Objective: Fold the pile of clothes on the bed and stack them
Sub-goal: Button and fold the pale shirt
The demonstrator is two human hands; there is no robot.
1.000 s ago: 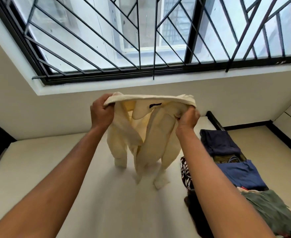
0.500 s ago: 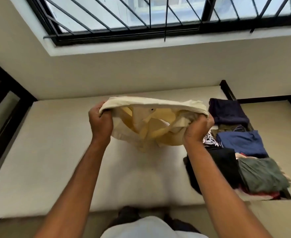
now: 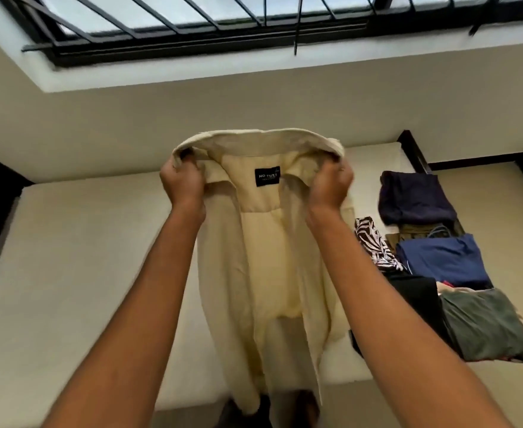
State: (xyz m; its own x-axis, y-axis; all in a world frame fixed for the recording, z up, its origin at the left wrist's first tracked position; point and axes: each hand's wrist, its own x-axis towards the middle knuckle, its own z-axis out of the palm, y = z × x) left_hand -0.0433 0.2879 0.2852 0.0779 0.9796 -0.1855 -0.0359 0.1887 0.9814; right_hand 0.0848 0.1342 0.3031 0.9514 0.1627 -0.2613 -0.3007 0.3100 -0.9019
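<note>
I hold a cream jacket (image 3: pixel 263 261) up in the air over the bed (image 3: pixel 78 273), its collar on top and a black label showing inside. My left hand (image 3: pixel 183 183) grips the collar at its left end, and my right hand (image 3: pixel 331 184) grips it at the right end. The jacket hangs open and straight down between my forearms, past the bed's near edge. On the right side of the bed lie clothes: a dark navy garment (image 3: pixel 414 199), a blue one (image 3: pixel 442 261), a grey-green one (image 3: pixel 485 325), a black one (image 3: pixel 414 298) and a black-and-white patterned one (image 3: pixel 374 245).
The bed's black frame (image 3: pixel 411 149) runs along the far right side. A beige wall (image 3: pixel 254 100) rises behind the bed under a barred window (image 3: pixel 192 23). Pale mattress spreads to the left of the jacket.
The jacket, bunched between my hands half a second ago, now hangs full length and open toward me. Both hands have risen and come closer together, still on the collar.
</note>
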